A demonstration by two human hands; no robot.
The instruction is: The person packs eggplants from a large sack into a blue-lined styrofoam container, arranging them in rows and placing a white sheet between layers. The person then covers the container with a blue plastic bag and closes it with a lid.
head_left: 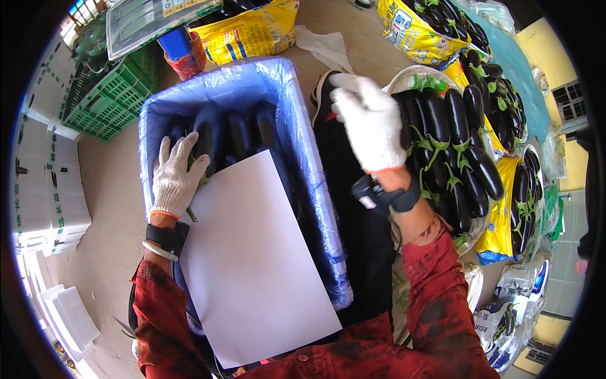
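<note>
A blue plastic crate (310, 156) lined with clear film stands before me, holding several dark eggplants (236, 130). My left hand (177, 173), in a white knit glove, rests spread on the eggplants at the crate's left side. Green stems show beside its thumb and below its palm. A blank white sheet (260, 265) covers the near part of the crate and slants across the eggplants. Blurred, my right hand (367, 118) hovers over my dark trouser leg, left of a sack of glossy eggplants (447, 142). Its fingers are loosely bent, with nothing visible in them.
More eggplants fill yellow printed bags (497, 213) along the right. Behind the crate lie another yellow bag (251, 35) and a clear-lidded box (161, 23). A green crate (113, 94) and stacked white cartons (57, 189) stand at left. My shoe (324, 92) is beside the crate.
</note>
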